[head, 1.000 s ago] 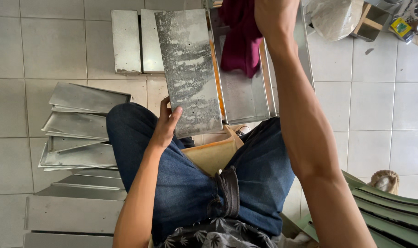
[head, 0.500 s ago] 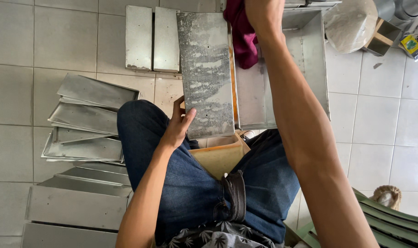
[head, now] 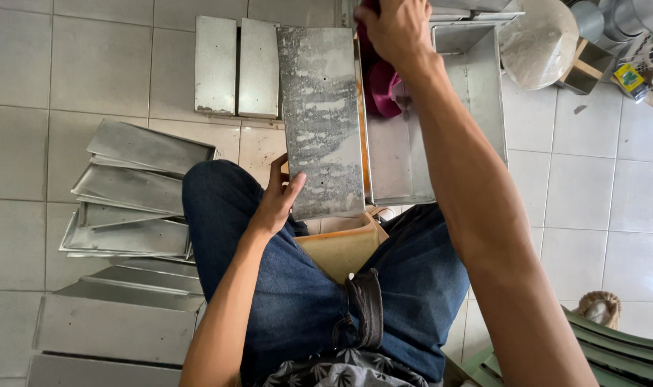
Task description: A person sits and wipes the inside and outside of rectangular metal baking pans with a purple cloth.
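wiping step: the left hand (head: 278,204) grips the near edge of the long metal tray (head: 321,122) (propped over the lap), while the right hand (head: 397,30) seems closed on a maroon rag (head: 385,93) beside it. the rag must next meet the smeared face.

Dull, blotchy metal tray (head: 321,122); maroon rag (head: 384,89), probably cloth.

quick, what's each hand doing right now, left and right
Left hand: closed on the near edge of the long metal tray, steadying it.
Right hand: closed on the dark red cloth, at the tray's far end.
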